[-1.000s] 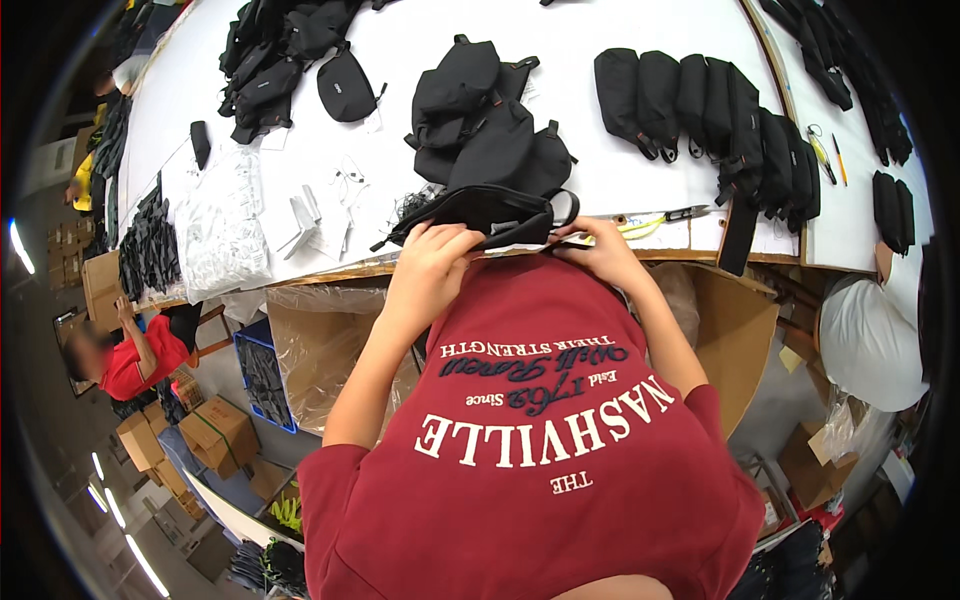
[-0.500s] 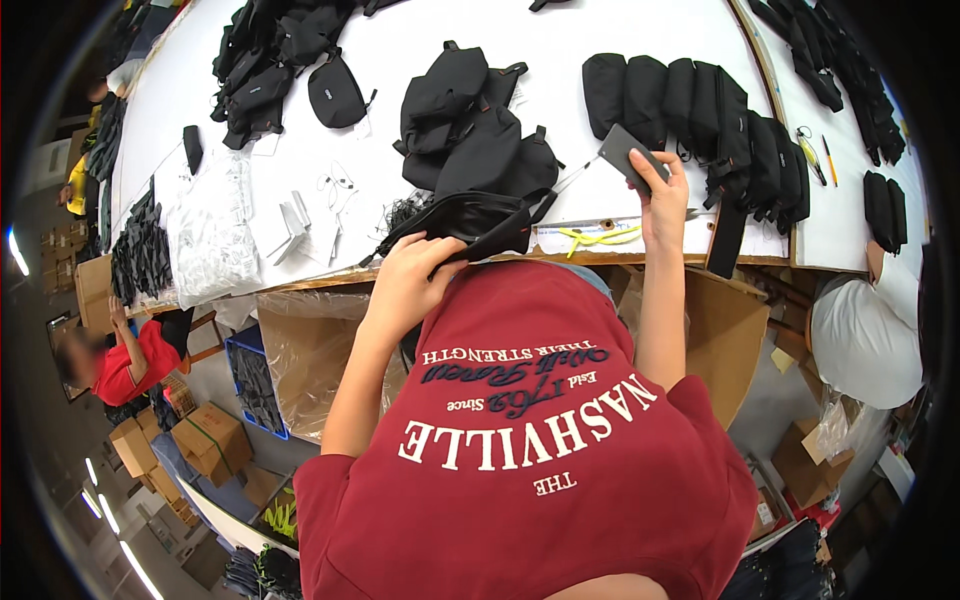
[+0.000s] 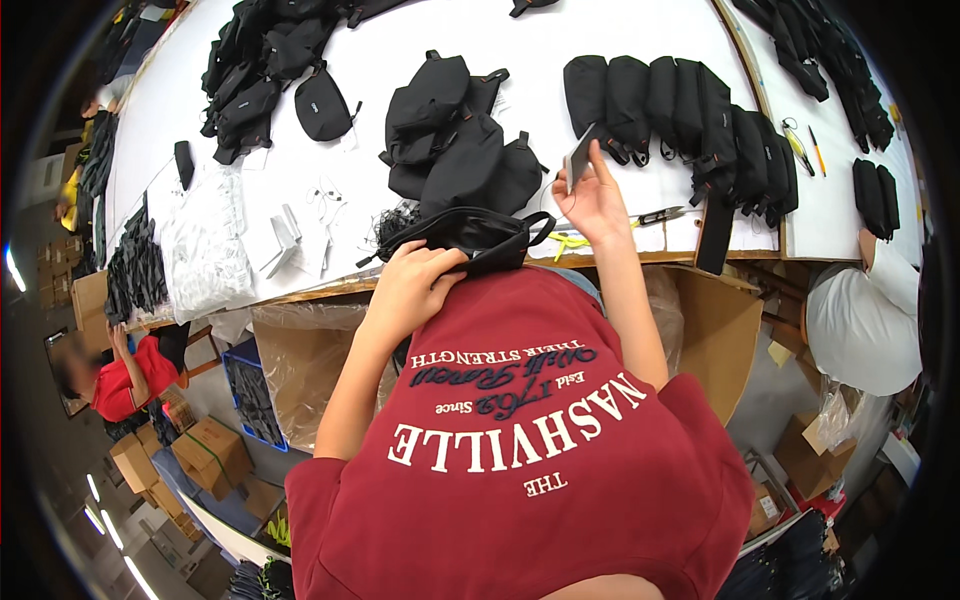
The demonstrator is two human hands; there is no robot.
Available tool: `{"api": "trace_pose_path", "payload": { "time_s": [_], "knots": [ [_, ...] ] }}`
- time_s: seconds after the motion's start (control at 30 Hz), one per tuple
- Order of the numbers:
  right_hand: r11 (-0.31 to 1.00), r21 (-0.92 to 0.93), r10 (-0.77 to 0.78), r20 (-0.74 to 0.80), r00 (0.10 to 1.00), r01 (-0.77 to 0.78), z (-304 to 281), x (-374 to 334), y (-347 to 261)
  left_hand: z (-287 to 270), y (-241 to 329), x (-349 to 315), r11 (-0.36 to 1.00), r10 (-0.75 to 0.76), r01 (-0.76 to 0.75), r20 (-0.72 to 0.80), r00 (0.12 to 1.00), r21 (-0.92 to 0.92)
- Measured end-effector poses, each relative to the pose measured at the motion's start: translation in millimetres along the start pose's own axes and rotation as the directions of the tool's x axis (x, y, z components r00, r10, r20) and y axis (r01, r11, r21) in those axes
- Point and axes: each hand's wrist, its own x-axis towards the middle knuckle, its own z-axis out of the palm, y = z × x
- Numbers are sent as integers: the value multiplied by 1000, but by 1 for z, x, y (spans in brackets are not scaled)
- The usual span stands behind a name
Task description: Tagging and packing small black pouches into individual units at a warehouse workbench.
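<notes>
At the table's near edge, my left hand [image 3: 408,288] grips the rim of a black zip pouch [image 3: 492,240] whose mouth gapes open. Its fingers curl over the edge at the pouch's left side. My right hand [image 3: 600,205], to the right of the pouch and a little above it, pinches a dark grey card [image 3: 580,158], turned nearly edge-on, between thumb and fingers. A thin cord shows beside the card. Just beyond the open pouch lies a pile of black pouches [image 3: 465,160].
A row of black pouches [image 3: 628,100] lies at the right, with scissors [image 3: 660,215] nearer me. Yellow-green cord [image 3: 568,243] rests by the table edge. Clear plastic bags [image 3: 207,240] and white papers [image 3: 284,240] sit at the left. Another person [image 3: 135,370] is at the far left.
My right hand has moved left toward the pouch, and the card has turned from showing its flat face to nearly edge-on. My left hand keeps its grip on the pouch rim.
</notes>
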Motion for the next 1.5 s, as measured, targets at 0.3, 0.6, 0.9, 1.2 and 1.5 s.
{"api": "trace_pose_path", "payload": {
  "time_s": [0.3, 0.6, 0.9, 1.2, 1.5],
  "knots": [
    [989, -147, 38, 68, 997, -28, 2, 5, 10, 1, 5, 9, 995, 85, -87, 44, 995, 44],
    [995, -96, -33, -218, 975, 12, -27, 27, 0, -4, 12, 16, 992, 118, -120, 64, 991, 30],
    [978, -204, -37, -311, 950, -29, -20, 22, 14, -3, 9, 15, 988, 153, -155, 66, 986, 28],
    [987, 3, 157, 187, 970, -161, -15, 10, 11, -6, 6, 13, 985, 165, -168, 64, 984, 38],
    [-111, -794, -316, 598, 736, 597, 65, -58, 29, -19, 6, 34, 989, 149, -147, 58, 987, -33]
  ]
}}
